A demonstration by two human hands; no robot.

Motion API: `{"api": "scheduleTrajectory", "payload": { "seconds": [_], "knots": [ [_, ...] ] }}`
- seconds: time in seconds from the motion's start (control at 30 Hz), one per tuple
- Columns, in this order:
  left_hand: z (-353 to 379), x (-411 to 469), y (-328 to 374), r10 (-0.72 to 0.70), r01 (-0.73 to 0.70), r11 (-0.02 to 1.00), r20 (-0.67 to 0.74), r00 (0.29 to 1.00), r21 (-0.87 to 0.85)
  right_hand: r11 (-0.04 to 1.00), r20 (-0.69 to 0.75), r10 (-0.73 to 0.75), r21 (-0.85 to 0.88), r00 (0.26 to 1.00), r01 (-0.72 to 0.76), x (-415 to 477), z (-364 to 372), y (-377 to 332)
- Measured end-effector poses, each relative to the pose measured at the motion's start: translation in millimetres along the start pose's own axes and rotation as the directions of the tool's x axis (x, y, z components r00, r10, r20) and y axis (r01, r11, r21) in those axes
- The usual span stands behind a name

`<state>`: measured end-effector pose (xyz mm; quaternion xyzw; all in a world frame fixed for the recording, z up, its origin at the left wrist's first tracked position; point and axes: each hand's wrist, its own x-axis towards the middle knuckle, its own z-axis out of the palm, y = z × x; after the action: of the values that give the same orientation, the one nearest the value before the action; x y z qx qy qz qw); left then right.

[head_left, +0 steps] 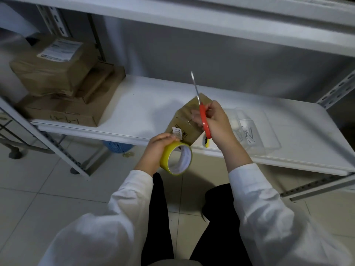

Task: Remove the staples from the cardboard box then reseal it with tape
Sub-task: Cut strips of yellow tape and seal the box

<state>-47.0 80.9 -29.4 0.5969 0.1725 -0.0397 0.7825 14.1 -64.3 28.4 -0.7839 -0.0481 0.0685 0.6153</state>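
1. My left hand (153, 148) curls its fingers round the tape (175, 158), centre frame; my right hand (217, 121) clamps the scissors (204, 121).
2. The box (188, 120) lies on the shelf (146, 104) just behind; I'd pull tape taut before snipping.

Left hand (158, 148), forearm extended forward, curls its fingers round a tape roll (175, 158); right hand (219, 121), held higher, grips scissors (204, 120) with fingers curled.

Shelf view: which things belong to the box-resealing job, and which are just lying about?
Job: small cardboard box; yellow tape roll in left hand; red-handled scissors in right hand.
Lying about: stacked brown parcels; blue basket under the shelf.
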Motion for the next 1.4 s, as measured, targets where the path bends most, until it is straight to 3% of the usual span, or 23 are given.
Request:
{"api": "scheduleTrajectory", "payload": {
  "seconds": [0.17, 0.3, 0.37, 0.43, 0.53, 0.73, 0.97, 1.13, 1.27, 1.4],
  "knots": [
    [2.9, 3.5, -17.1, -0.048, 0.047, 0.998, 0.018, 0.999, 0.028, 0.979, 0.101, 0.006, -0.202, 0.995, 0.014, 1.0, 9.6, -1.3],
    [2.8, 2.4, -16.8, -0.023, 0.025, 0.998, -0.043, 0.999, 0.052, 0.992, 0.130, 0.047, -0.125, 0.990, -0.031, 7.5, 6.1, -4.8],
    [1.5, 0.9, -12.1, 0.004, 0.002, 0.997, -0.083, 0.997, 0.071, 0.998, -0.028, 0.043, 0.041, 0.999, -0.042, 11.5, -4.6, -3.2],
    [-0.4, -0.3, -7.6, 0.026, -0.016, 0.995, -0.104, 0.994, 0.099, 0.990, -0.266, 0.089, 0.126, 0.960, -0.057, 14.0, -18.5, 4.4],
    [-0.1, -2.0, -3.8, 0.076, -0.063, 0.989, -0.097, 0.992, 0.134, 0.979, -0.391, 0.197, 0.024, 0.899, -0.204, 11.1, -25.5, 20.6],
    [4.9, -1.5, -6.4, 0.182, -0.174, 0.966, -0.026, 0.983, 0.189, 0.955, -0.352, 0.241, -0.080, 0.904, -0.286, -2.2, 6.1, 37.1],
    [4.0, -1.2, -1.9, 0.188, -0.170, 0.950, -0.044, 0.981, 0.260, 0.957, -0.268, 0.262, -0.054, 0.927, -0.286, -1.5, 21.0, 36.5],
    [-0.1, -2.2, -9.4, 0.239, -0.216, 0.919, -0.032, 0.970, 0.329, 0.919, -0.246, 0.358, 0.260, 0.901, -0.295, 6.1, 3.9, 34.0],
    [2.4, -6.1, -18.1, 0.250, -0.219, 0.885, -0.022, 0.968, 0.411, 0.949, -0.409, 0.289, 0.244, 0.866, -0.201, 21.4, -13.7, 33.5],
    [13.5, -14.0, -19.0, 0.250, -0.217, 0.882, -0.023, 0.968, 0.419, 0.943, -0.383, 0.275, 0.284, 0.882, -0.171, 40.7, -20.6, 33.7]
  ]
}}
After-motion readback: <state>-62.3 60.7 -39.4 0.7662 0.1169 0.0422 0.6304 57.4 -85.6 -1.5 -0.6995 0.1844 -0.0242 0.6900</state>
